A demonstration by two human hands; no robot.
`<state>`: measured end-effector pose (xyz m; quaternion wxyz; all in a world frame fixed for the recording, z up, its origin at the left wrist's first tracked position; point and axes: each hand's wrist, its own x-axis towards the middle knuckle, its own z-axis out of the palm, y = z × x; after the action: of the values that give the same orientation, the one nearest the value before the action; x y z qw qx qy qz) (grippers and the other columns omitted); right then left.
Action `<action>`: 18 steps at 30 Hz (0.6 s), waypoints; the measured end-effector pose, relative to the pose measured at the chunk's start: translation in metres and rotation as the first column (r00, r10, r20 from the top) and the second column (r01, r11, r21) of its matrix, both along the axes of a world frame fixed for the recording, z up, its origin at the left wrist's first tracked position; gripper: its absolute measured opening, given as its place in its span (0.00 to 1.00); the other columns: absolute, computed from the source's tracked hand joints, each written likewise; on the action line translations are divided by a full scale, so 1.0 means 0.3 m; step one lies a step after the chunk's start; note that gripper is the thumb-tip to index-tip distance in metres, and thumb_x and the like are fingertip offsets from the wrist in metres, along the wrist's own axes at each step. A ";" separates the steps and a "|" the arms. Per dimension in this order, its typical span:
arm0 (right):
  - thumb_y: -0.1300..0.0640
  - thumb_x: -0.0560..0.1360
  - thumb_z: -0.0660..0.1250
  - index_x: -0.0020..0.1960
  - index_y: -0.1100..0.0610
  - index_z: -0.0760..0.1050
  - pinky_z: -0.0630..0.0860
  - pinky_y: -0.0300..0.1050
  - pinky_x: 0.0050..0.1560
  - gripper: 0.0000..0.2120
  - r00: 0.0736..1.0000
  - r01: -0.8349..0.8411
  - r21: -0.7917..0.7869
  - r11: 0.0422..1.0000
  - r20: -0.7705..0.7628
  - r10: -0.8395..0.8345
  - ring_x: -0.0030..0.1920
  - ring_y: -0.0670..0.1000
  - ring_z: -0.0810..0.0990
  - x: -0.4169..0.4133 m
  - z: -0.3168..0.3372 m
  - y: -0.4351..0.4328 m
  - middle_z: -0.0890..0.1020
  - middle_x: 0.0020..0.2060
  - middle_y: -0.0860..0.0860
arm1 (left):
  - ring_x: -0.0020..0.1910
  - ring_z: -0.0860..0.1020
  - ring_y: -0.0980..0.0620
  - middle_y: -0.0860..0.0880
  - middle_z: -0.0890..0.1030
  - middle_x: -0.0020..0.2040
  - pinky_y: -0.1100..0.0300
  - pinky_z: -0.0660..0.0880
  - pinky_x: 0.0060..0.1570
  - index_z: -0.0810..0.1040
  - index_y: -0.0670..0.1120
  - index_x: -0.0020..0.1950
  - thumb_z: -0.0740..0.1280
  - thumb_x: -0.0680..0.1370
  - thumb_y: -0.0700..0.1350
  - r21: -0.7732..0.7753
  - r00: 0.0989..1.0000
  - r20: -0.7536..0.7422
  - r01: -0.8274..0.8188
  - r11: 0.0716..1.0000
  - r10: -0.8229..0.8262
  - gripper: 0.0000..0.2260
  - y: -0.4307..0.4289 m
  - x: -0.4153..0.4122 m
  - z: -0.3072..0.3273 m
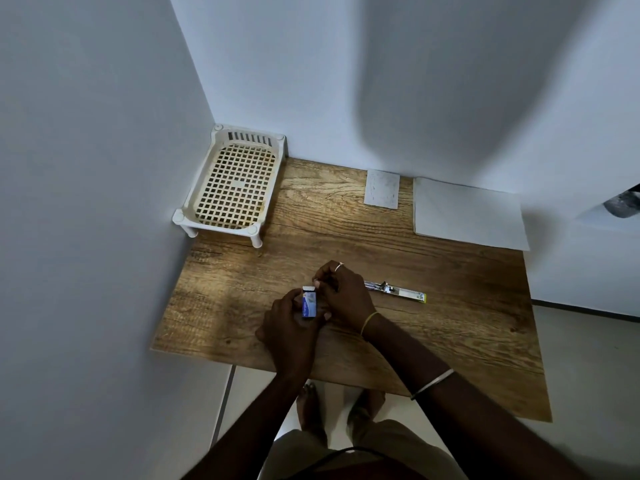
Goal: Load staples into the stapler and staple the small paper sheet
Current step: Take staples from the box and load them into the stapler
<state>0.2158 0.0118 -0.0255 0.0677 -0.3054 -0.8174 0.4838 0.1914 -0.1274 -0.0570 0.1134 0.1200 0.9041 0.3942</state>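
**Staple box held over the table**

The left hand (289,327) grips the staple box (309,302); the right hand (343,294) pinches its top end. The opened stapler (396,292) lies just right; the small paper sheet (382,188) rests at the table (450,334) rear.

free: table (450,341) right | blocked: stapler (396,292), basket (232,183)

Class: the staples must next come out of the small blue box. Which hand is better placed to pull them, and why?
Right hand: its fingertips pinch at the small blue staple box's open top, while the left hand grips the box.
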 end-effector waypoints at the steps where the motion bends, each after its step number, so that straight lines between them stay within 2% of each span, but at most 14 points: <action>1: 0.63 0.75 0.70 0.46 0.56 0.79 0.77 0.43 0.47 0.03 1.000 -0.006 0.008 1.000 0.009 0.006 0.45 0.48 0.82 0.000 -0.005 0.000 0.84 0.43 0.49 | 0.53 0.78 0.49 0.54 0.81 0.52 0.44 0.74 0.55 0.78 0.55 0.64 0.81 0.64 0.59 -0.038 1.000 -0.017 0.002 0.999 -0.002 0.30 0.002 0.003 -0.003; 5: 0.61 0.76 0.70 0.46 0.55 0.79 0.76 0.40 0.47 0.02 1.000 0.004 -0.003 1.000 0.029 -0.004 0.46 0.46 0.82 0.012 -0.018 0.000 0.84 0.43 0.48 | 0.55 0.77 0.45 0.51 0.81 0.54 0.43 0.72 0.55 0.78 0.53 0.65 0.80 0.66 0.59 -0.138 0.999 -0.045 0.010 0.990 -0.016 0.29 0.008 0.015 -0.008; 8: 0.61 0.76 0.70 0.46 0.55 0.79 0.76 0.39 0.48 0.02 1.000 0.014 -0.001 1.000 0.015 -0.014 0.46 0.45 0.82 0.022 -0.017 0.003 0.84 0.43 0.47 | 0.57 0.77 0.43 0.49 0.81 0.57 0.43 0.72 0.57 0.77 0.52 0.66 0.79 0.67 0.58 -0.155 0.999 -0.046 0.021 0.988 -0.029 0.30 0.007 0.020 -0.007; 11: 0.62 0.75 0.70 0.47 0.54 0.79 0.76 0.38 0.50 0.04 1.000 0.024 0.031 0.999 -0.006 -0.023 0.46 0.43 0.81 0.035 -0.009 0.013 0.84 0.44 0.47 | 0.60 0.75 0.45 0.50 0.80 0.59 0.45 0.69 0.58 0.75 0.52 0.69 0.79 0.65 0.63 -0.174 0.998 -0.023 0.048 0.984 -0.053 0.36 0.004 0.017 0.007; 14: 0.61 0.75 0.71 0.46 0.53 0.80 0.79 0.42 0.50 0.04 0.997 0.061 0.054 0.997 -0.055 -0.058 0.45 0.43 0.82 0.058 0.008 0.032 0.84 0.43 0.46 | 0.62 0.74 0.46 0.50 0.77 0.62 0.47 0.67 0.59 0.74 0.54 0.71 0.78 0.64 0.67 -0.183 0.998 -0.009 0.064 0.981 -0.067 0.39 0.006 0.014 0.035; 16: 0.60 0.75 0.72 0.45 0.53 0.80 0.80 0.43 0.48 0.03 0.992 0.084 0.071 0.994 -0.095 -0.077 0.45 0.42 0.82 0.073 0.025 0.049 0.85 0.42 0.45 | 0.61 0.73 0.47 0.49 0.76 0.62 0.48 0.68 0.59 0.74 0.54 0.70 0.78 0.66 0.65 -0.142 0.997 -0.033 0.071 0.987 -0.076 0.36 0.013 0.009 0.063; 18: 0.59 0.74 0.73 0.44 0.53 0.80 0.80 0.42 0.47 0.03 0.985 0.104 0.078 0.992 -0.149 -0.091 0.44 0.41 0.83 0.091 0.047 0.070 0.84 0.41 0.45 | 0.58 0.74 0.48 0.48 0.77 0.59 0.49 0.70 0.56 0.77 0.52 0.68 0.77 0.71 0.58 -0.051 0.990 -0.105 0.093 0.994 -0.098 0.28 0.033 0.001 0.099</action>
<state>0.2431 0.0328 -0.0114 0.1636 -0.3058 -0.8143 0.4655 0.1916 -0.1174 -0.0274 0.0860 0.1813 0.9109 0.3606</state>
